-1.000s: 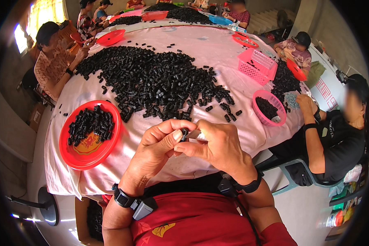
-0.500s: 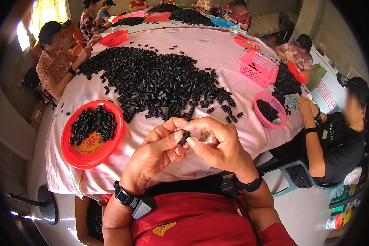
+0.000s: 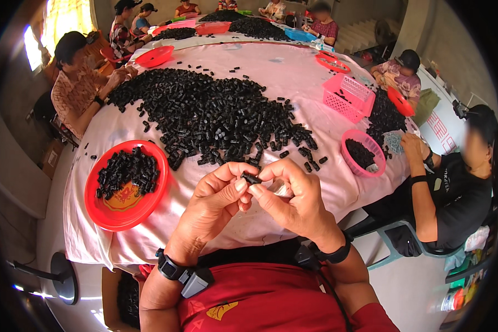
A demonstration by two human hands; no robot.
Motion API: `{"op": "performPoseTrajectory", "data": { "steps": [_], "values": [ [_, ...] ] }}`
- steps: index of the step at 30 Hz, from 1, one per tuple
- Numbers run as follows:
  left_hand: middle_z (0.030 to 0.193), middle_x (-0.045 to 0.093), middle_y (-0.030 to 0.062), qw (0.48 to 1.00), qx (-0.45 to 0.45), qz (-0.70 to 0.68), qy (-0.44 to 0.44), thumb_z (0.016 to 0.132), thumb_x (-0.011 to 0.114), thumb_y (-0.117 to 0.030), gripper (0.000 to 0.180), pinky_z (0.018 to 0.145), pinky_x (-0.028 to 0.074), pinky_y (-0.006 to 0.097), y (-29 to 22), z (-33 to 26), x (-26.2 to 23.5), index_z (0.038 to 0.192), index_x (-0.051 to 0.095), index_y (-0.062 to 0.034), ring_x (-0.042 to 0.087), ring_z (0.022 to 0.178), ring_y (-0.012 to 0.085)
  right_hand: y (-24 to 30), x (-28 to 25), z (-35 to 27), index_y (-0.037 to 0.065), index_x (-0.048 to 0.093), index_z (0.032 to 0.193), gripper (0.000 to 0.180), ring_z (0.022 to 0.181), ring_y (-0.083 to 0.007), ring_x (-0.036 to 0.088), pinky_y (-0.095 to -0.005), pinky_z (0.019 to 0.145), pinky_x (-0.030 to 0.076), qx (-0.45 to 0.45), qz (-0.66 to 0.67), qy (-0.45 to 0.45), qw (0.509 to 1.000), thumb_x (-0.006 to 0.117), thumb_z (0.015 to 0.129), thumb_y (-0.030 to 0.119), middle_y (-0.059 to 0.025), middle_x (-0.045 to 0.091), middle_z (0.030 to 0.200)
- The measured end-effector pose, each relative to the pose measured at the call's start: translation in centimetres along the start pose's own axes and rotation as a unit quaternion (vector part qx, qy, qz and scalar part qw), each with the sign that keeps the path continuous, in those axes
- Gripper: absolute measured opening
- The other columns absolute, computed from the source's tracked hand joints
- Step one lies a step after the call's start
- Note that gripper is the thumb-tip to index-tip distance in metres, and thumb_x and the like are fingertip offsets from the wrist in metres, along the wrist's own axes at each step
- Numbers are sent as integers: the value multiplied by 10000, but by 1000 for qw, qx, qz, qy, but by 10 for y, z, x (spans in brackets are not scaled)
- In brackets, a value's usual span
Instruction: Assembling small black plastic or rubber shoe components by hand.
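Note:
Between my two hands, over the near side of the table, is a small black cylindrical part. My left hand pinches its left end between thumb and fingertips. From the other side, the thumb and forefinger of my right hand close on its right end. Something clear and whitish is tucked under the curled fingers of my right hand; its kind is not plain. Beyond my hands spreads a large heap of similar black parts. A red round tray to the left holds more of them.
The pink tablecloth covers the long table. To the right stand a pink round basket with black parts and a pink rectangular basket. A co-worker in black sits close on the right; others work around the table.
The black part has turned from steeply tilted to lying nearly sideways between my fingertips. Both hands stay in almost the same place. The whole view has shifted slightly.

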State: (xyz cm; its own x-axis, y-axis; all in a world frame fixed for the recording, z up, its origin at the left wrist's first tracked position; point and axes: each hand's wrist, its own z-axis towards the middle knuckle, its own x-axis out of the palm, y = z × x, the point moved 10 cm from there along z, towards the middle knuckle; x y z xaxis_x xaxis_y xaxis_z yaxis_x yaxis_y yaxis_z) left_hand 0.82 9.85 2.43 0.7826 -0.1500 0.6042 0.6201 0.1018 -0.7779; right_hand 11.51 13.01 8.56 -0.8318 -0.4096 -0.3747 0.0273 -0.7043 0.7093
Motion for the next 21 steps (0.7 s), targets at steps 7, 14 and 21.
{"op": "performPoseTrajectory", "data": {
  "steps": [7, 14, 21],
  "values": [
    [990, 635, 21, 1000, 13, -4, 3, 974, 584, -184, 232, 716, 455, 210, -3, 0, 2, 1152, 594, -36, 574, 823, 73, 8, 2, -2, 40, 573, 887, 325, 528, -171, 636, -295, 452, 454, -57, -77, 4, 995, 774, 822, 287, -78, 642, 646],
    [1005, 617, -9, 999, -19, 23, 36, 985, 567, -196, 227, 721, 442, 200, 2, -2, 6, 1155, 592, -48, 556, 835, 52, 6, 1, 1, 53, 577, 779, 464, 492, -242, 606, -337, 440, 437, -52, -139, 16, 989, 775, 773, 472, -97, 559, 557],
    [961, 626, -10, 998, -10, 54, 41, 995, 553, -213, 238, 679, 417, 194, 4, -1, 7, 1157, 602, -46, 515, 765, 40, 1, 5, 0, 49, 576, 773, 514, 483, -260, 594, -353, 439, 429, -53, -182, 34, 981, 751, 767, 532, -103, 538, 542]
  ]
}}
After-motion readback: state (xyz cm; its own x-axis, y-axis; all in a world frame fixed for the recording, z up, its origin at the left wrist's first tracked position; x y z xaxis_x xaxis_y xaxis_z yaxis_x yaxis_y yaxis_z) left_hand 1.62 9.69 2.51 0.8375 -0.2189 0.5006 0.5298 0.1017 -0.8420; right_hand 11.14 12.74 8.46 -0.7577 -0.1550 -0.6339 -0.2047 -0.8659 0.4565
